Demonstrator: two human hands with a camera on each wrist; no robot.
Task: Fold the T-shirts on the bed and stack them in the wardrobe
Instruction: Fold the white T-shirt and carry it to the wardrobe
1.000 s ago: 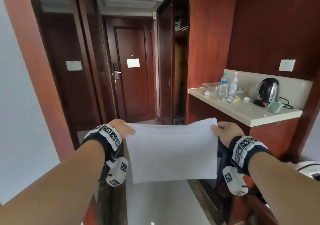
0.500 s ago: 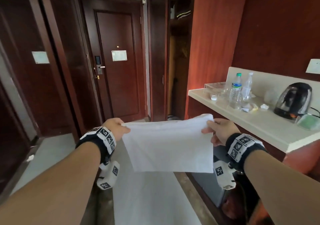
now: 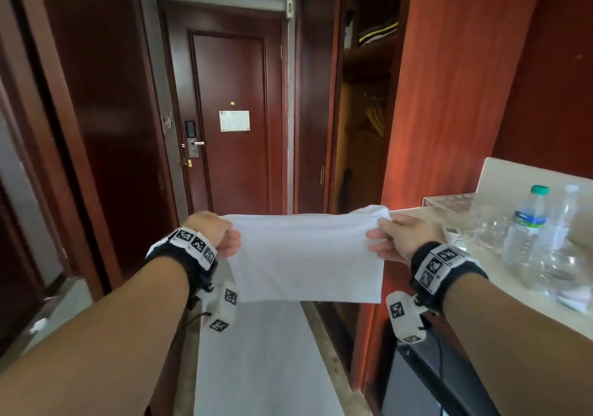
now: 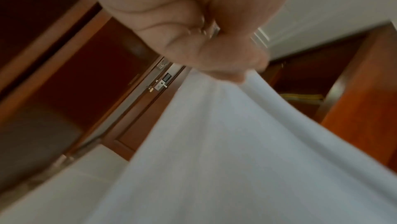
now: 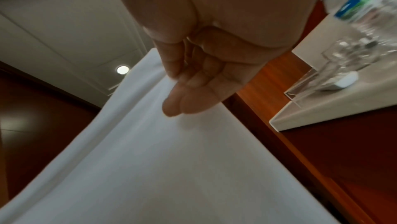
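Since the earlier frames the person has walked closer to the wardrobe, whose open compartment now fills more of the head view, and the counter has slid to the right edge. Both hands have stayed on the folded white T-shirt, carried stretched flat in the air in front of the wardrobe opening, left of the counter. At the shirt's left edge, the left hand is clenched round the cloth, knuckles bunched tight in the left wrist view. At the right edge, the right hand pinches the shirt between thumb and fingers. Inside the wardrobe, on the upper shelf, lies a dark folded garment with yellow stripes. On the counter stands a water bottle with a green cap, well right of the wardrobe
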